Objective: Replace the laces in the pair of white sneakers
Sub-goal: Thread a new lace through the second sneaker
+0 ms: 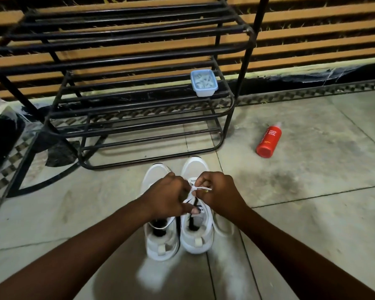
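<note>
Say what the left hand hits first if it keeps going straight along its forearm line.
Likely the right hand: the left hand points up and right in the picture, its fingers already at the white lace over the right white sneaker. Depth is unclear, so it may meet the lace first.

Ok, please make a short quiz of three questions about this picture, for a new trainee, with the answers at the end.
1. True or false: both hands work on the same sneaker.
2. Where does the red bottle lie? A) on the rack B) on the floor, right of the rack C) inside a sneaker
3. What stands on the black rack's shelf?

Key
1. True: left hand and right hand pinch the white lace over the right sneaker.
2. B: red bottle, black rack.
3. A small plastic container.
</note>
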Available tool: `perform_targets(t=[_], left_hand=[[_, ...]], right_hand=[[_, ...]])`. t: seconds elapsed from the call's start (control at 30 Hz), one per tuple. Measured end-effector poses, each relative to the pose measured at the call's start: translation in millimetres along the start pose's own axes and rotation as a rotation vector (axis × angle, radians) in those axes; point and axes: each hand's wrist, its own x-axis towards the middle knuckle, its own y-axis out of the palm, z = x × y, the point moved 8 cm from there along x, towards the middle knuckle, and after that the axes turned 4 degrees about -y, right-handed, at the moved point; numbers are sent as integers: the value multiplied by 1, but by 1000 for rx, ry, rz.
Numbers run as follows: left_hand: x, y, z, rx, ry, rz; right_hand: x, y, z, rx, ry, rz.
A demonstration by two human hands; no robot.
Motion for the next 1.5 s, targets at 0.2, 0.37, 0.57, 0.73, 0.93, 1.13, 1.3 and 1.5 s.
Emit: perform_targets(t=[0.2,0.37,0.57,0.73,0.93,1.13,1.3,1.5], left_hand=[[1,2,-2,29,-26,44],[5,3,2,31,-69,59],[10,6,2,83,-112,83],[11,11,4,86,-145,97],[9,10,4,54,-137,84],[7,10,4,29,-137,85],[4,11,4,31,-167,96],[6,13,2,64,-192,115]], right_hand=[[16,12,-3,-93,64,91],[21,23,-8,-206,66,160],[22,20,-14,-14,83,122],[15,13,-21,324,78,111],[7,9,-17,341,3,56],[-1,-3,-28,115,75,-14],[-11,1,-20,64,26,107],[-10,-9,3,-50,-23,89]])
